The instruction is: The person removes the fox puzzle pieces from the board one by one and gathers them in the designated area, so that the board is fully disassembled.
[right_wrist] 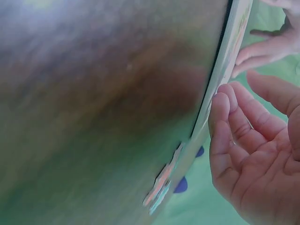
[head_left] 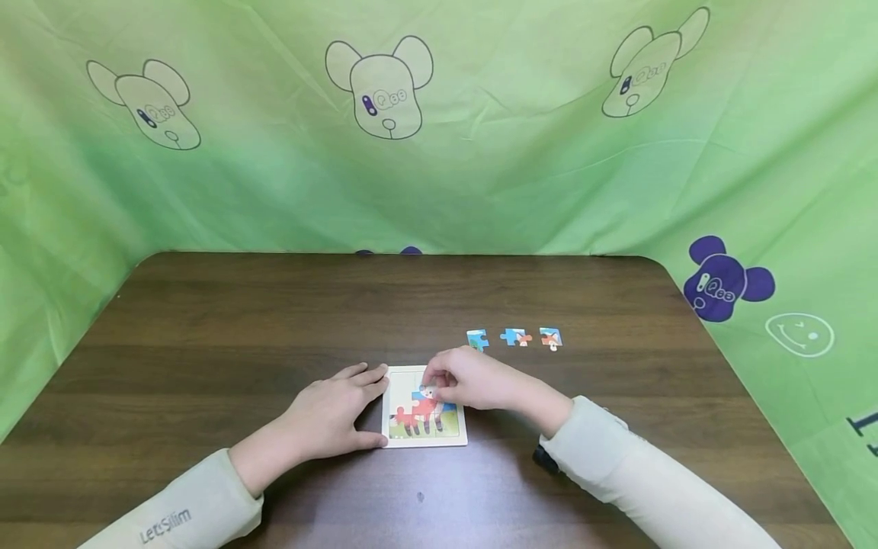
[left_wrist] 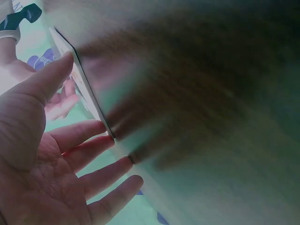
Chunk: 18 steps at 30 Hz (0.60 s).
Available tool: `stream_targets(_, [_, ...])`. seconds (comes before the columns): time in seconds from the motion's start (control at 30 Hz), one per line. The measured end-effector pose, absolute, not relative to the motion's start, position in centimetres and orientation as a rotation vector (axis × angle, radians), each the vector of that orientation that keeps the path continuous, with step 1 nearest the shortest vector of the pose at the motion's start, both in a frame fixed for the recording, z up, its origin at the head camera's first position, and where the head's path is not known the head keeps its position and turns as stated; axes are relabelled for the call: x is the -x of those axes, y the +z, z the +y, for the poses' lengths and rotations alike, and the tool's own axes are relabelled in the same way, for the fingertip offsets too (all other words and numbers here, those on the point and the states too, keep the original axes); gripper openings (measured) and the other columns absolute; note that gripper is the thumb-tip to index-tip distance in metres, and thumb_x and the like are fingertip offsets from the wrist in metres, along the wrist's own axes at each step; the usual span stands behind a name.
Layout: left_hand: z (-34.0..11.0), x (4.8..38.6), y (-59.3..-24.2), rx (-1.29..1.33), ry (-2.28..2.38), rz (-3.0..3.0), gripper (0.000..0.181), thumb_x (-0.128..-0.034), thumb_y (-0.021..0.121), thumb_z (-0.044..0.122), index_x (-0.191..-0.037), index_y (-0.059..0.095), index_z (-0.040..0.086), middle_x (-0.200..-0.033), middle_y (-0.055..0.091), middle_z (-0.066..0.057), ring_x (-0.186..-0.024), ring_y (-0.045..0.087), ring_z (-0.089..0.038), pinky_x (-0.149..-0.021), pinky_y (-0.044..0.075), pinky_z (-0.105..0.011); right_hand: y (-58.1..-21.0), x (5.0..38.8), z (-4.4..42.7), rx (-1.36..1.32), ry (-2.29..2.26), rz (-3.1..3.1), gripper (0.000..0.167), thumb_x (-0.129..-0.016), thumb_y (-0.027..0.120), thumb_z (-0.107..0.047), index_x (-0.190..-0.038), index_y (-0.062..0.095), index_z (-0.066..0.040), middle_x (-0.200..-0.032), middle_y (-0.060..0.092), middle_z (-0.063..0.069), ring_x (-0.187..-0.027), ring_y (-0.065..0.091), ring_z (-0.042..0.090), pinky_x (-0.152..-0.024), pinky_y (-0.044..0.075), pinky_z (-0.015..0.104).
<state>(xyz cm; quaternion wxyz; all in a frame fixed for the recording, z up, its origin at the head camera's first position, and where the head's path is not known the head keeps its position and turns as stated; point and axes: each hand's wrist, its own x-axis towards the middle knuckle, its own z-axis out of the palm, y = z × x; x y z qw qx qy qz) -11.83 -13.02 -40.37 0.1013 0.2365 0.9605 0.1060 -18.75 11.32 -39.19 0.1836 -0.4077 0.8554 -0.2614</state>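
Note:
A small jigsaw puzzle board (head_left: 425,443) with a pale frame lies flat on the table. Part of it is filled with pieces (head_left: 428,419) showing a red and white animal on grass; its upper left is pale and bare. My left hand (head_left: 329,415) touches the board's left edge with thumb and fingertips, fingers spread and fairly straight. Over the upper right of the board is my right hand (head_left: 473,379), its bent fingertips touching the puzzle. In the right wrist view its thumb stands apart from the fingers (right_wrist: 220,105), and no piece shows between them.
Behind and right of the board lie three loose puzzle pieces: a blue one (head_left: 476,338), a blue and orange one (head_left: 516,337) and an orange one (head_left: 551,337). The brown wooden table (head_left: 274,305) meets a green printed curtain (head_left: 480,191) at its back and sides.

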Motion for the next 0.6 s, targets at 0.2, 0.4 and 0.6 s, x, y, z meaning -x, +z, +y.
stream_targets(0.2, [-12.98,11.78,-40.34,-0.691,0.315,2.835,0.079,-0.0781,0.078,0.053,-0.142,0.056,0.013,-0.154,0.047,-0.003,-0.142,0.044,-0.030,-0.097,0.051,-0.055,-39.40,18.61,10.85,1.138,-0.713,2.407,0.013,-0.088,0.068,-0.004,-0.100,0.071,-0.002,-0.076,0.055,-0.005,-0.067,0.046,0.000,-0.066,0.043,0.017])
stream_targets(0.4, [-13.01,11.73,-40.28,-0.695,0.313,2.836,0.079,-0.0779,0.078,0.053,-0.142,0.056,0.013,-0.154,0.048,-0.003,-0.142,0.045,-0.030,-0.096,0.052,-0.054,-39.49,18.44,10.60,1.119,-0.688,2.416,0.017,-0.086,0.070,-0.004,-0.103,0.071,-0.003,-0.079,0.055,-0.001,-0.069,0.046,0.002,-0.066,0.042,0.017])
stream_targets(0.6, [-12.91,11.74,-40.15,-0.687,0.306,2.832,0.078,-0.0781,0.079,0.052,-0.142,0.056,0.014,-0.154,0.048,-0.002,-0.142,0.045,-0.030,-0.096,0.052,-0.053,-39.32,18.40,10.49,1.138,-0.642,2.417,0.019,-0.084,0.068,-0.001,-0.102,0.067,-0.005,-0.078,0.053,0.000,-0.067,0.043,0.004,-0.065,0.039,0.018])
